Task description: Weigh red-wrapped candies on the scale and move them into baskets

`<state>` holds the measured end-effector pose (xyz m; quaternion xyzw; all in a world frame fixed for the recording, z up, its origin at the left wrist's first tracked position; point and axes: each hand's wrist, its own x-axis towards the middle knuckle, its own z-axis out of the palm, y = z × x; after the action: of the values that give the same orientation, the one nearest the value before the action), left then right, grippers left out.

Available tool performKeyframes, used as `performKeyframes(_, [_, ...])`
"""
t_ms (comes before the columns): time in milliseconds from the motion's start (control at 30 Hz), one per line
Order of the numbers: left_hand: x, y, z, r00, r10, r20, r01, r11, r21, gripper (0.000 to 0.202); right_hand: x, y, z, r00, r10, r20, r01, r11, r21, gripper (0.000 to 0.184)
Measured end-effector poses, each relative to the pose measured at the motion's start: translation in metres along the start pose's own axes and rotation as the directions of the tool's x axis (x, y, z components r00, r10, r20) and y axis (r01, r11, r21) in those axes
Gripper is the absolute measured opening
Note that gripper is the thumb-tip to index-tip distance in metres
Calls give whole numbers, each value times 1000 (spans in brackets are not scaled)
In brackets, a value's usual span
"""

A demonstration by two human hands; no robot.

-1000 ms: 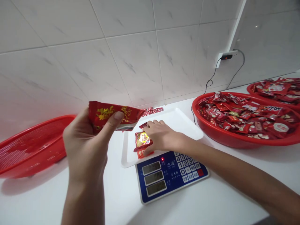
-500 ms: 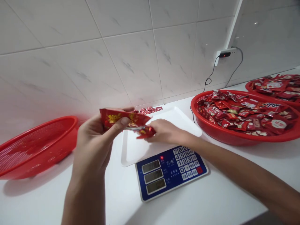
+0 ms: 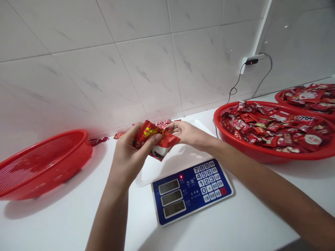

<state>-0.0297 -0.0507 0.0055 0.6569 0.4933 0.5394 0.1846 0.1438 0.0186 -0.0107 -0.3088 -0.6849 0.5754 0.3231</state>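
My left hand (image 3: 131, 150) is closed round a red packet (image 3: 169, 140) with gold print, its thumb lying across the front. A white and dark part shows along the packet's lower side. Just right of it, my right hand (image 3: 187, 133) has its fingers curled at the packet's right edge. Its fingertips are partly hidden, so what they grip cannot be made out. Both hands are above the white tray (image 3: 172, 165) of a scale with a blue keypad panel (image 3: 193, 191). Small red wrapped sweets (image 3: 163, 123) lie behind the tray by the wall.
On the right a red basket (image 3: 243, 155) holds many red-wrapped sweets, with another filled red basket (image 3: 278, 99) behind it. A red basket (image 3: 44, 164) stands at left, a red wrapper (image 3: 98, 141) beside it. A cable (image 3: 237, 82) hangs from the wall socket (image 3: 252, 61).
My left hand has moved right and turned the packet downward. My right hand has risen off the tray, and the small red-wrapped sweet it held no longer shows. The scale's top reading has changed.
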Motion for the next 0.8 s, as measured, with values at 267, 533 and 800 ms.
performKeyframes(267, [0, -4, 1, 979, -2, -205, -1, 1000, -13, 29, 15, 8, 14, 998, 54, 12, -26, 645, -764, 25])
performKeyframes(533, [5, -3, -1, 935, -302, -185, 242, 926, -289, 87, 17, 5, 7, 1000, -14, -8, 5, 713, -701, 21])
performKeyframes(800, [1, 4, 5, 945, -259, 199, 281, 955, -92, 49, -47, -10, -9, 973, -232, -19, 190, 842, -505, 25])
